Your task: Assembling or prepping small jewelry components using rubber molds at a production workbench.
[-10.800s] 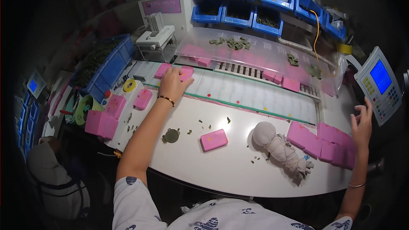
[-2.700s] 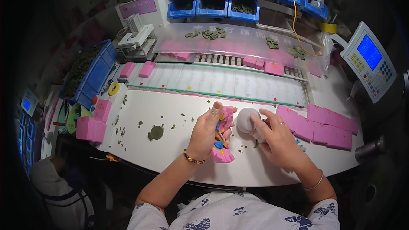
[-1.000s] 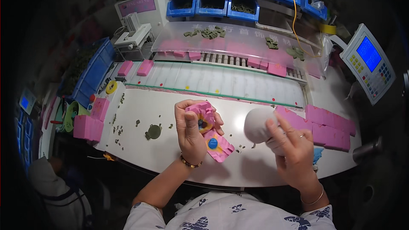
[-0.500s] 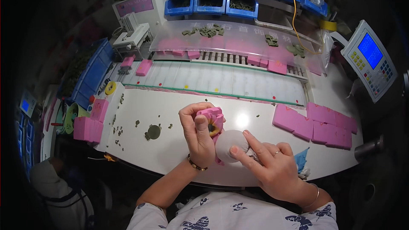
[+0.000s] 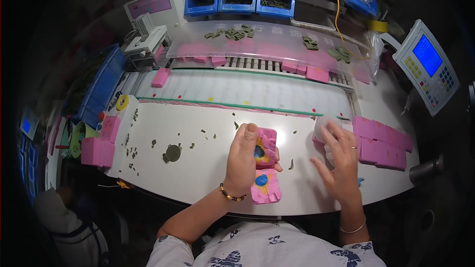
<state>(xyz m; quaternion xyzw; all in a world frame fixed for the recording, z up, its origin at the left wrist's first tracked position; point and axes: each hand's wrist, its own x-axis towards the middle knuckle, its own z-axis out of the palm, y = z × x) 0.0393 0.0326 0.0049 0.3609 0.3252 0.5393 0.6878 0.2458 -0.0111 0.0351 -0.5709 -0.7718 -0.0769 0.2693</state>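
My left hand (image 5: 243, 163) is closed round one half of a pink rubber mold (image 5: 268, 141), its inner face showing a dark blue hollow ringed in yellow. Right below sits the other mold half (image 5: 267, 194), with a blue lump and yellow lines; I cannot tell whether it rests on the table. Over at the right, my right hand (image 5: 341, 155) is blurred, thumb and fingers spread. Its fingertips touch a round whitish cloth pouch (image 5: 324, 122), which partly covers a pink block. The pouch's gathered end shows faintly between thumb and fingers.
Pink blocks stand at the right (image 5: 378, 143) and left (image 5: 97, 151). A flat dark green piece (image 5: 172, 153) and green scraps lie on the white table (image 5: 213, 160). Beyond are a long white glass-topped strip (image 5: 237, 89), a clear cover (image 5: 277, 44), blue bins (image 5: 274, 2) and a control panel (image 5: 428, 66).
My right hand has carried the pouch away from the mold, up and to the right, and its fingers have spread. My left hand has shifted right; both mold faces now show.
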